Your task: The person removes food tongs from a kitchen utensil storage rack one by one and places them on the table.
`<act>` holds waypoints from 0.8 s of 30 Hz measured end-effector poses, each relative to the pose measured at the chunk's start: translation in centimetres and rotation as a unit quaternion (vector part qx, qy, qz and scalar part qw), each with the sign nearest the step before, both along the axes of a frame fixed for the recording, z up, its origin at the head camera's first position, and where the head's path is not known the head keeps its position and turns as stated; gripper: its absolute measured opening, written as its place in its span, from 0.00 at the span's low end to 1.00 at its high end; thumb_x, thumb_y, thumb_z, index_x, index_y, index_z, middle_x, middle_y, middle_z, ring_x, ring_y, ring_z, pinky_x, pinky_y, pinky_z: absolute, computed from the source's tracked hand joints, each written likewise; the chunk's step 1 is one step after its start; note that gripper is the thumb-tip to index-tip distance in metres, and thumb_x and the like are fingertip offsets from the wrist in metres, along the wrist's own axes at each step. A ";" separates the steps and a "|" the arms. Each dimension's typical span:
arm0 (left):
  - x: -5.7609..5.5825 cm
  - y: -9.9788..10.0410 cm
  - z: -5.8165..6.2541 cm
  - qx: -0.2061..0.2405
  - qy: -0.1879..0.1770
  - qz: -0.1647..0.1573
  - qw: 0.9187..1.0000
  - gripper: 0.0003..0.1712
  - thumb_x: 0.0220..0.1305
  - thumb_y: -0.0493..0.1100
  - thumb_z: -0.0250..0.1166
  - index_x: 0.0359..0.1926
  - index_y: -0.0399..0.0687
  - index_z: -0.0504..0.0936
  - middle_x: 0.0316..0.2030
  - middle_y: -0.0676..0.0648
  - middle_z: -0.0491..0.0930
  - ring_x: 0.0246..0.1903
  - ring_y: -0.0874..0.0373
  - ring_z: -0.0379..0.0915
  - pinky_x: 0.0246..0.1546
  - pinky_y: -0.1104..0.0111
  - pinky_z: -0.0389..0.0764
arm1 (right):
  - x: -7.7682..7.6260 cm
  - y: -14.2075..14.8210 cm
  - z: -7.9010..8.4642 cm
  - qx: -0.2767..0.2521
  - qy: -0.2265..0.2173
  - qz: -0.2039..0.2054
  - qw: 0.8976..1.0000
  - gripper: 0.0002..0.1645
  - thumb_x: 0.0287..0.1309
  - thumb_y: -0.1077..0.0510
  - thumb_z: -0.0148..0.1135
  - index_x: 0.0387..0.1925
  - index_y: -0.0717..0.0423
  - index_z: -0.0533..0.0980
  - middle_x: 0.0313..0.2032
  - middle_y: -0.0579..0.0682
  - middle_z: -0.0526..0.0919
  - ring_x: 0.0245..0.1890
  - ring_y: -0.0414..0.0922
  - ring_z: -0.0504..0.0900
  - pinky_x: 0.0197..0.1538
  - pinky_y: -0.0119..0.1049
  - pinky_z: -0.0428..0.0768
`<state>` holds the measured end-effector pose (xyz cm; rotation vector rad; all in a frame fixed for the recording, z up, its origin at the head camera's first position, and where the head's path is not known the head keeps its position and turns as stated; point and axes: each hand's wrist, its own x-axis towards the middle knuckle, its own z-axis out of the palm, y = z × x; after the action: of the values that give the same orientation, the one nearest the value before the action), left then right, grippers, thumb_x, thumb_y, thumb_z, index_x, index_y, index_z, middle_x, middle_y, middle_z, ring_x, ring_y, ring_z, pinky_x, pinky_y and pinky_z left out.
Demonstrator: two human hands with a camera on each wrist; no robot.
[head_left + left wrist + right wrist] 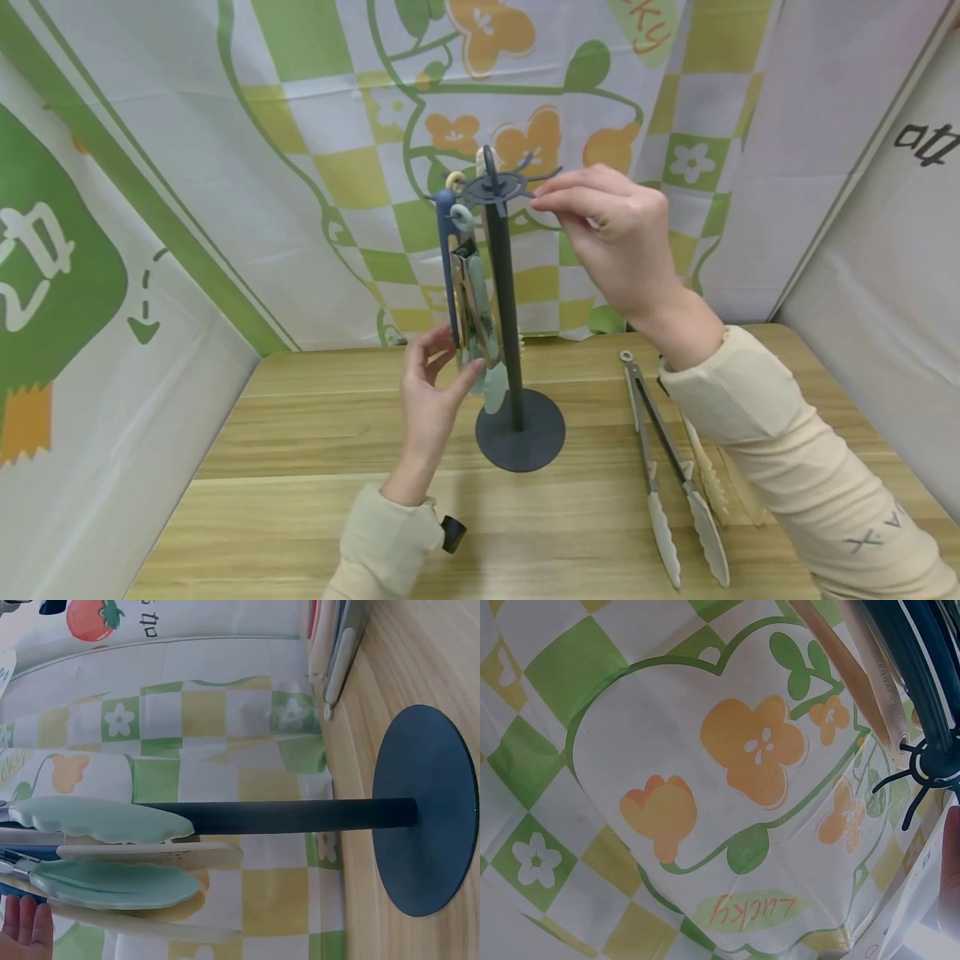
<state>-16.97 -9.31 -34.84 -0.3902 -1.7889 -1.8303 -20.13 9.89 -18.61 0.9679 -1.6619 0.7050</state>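
Observation:
A dark utensil stand (506,292) with a round base (427,862) and curved hooks rises upright from the table. On its left side hang mint-green tongs (112,885), a blue-handled utensil (446,258) and cream-coloured pieces (202,855), bunched close together. My left hand (435,392) is beside their lower ends, thumb in front and fingers on the left, seemingly touching them; its fingertips look fairly straight in the left wrist view. At the top right of the stand, my right hand (622,225) pinches the end of a hook (528,194). Only part of one finger shows in the right wrist view.
Metal tongs with pale scalloped tips (675,483) lie spread on the wooden table (322,467), right of the base. Cream tongs (708,467) lie beyond them, partly under the right sleeve. A printed curtain (337,167) hangs behind, with white side walls.

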 end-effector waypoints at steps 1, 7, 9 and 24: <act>0.0 0.1 -0.1 -0.002 0.001 0.001 1.000 0.30 0.45 0.26 0.68 0.51 0.27 0.68 0.48 0.37 0.69 0.47 0.50 0.66 0.53 0.64 0.72 | 0.0 0.0 0.0 -0.001 0.000 0.001 1.000 0.07 0.52 0.71 0.60 0.24 0.65 0.83 0.29 0.55 0.84 0.32 0.48 0.82 0.47 0.30 0.77; -0.1 0.6 -0.4 -0.033 0.004 0.005 0.999 0.31 0.45 0.30 0.71 0.52 0.32 0.69 0.49 0.40 0.68 0.49 0.52 0.66 0.53 0.64 0.72 | 0.0 0.0 0.0 -0.004 -0.002 0.002 1.000 0.07 0.52 0.71 0.60 0.24 0.65 0.83 0.29 0.54 0.84 0.32 0.48 0.82 0.46 0.29 0.78; -0.1 0.8 -0.4 -0.047 0.002 0.009 0.999 0.32 0.45 0.32 0.71 0.53 0.34 0.69 0.49 0.41 0.68 0.49 0.53 0.65 0.53 0.64 0.72 | 0.0 0.0 0.0 -0.005 -0.003 0.002 1.000 0.07 0.52 0.71 0.60 0.24 0.65 0.83 0.29 0.54 0.84 0.32 0.48 0.82 0.45 0.29 0.78; -0.1 1.6 -0.7 -0.103 -0.049 0.038 0.993 0.40 0.43 0.39 0.74 0.57 0.38 0.65 0.49 0.41 0.72 0.51 0.52 0.67 0.52 0.58 0.71 | 0.1 0.0 0.0 -0.002 -0.004 0.000 1.000 0.07 0.53 0.71 0.60 0.24 0.65 0.83 0.29 0.54 0.84 0.32 0.47 0.82 0.46 0.31 0.78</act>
<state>-17.07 -7.66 -35.50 -0.3088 -2.0400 -1.6427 -20.06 9.89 -18.63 0.9628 -1.6674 0.7119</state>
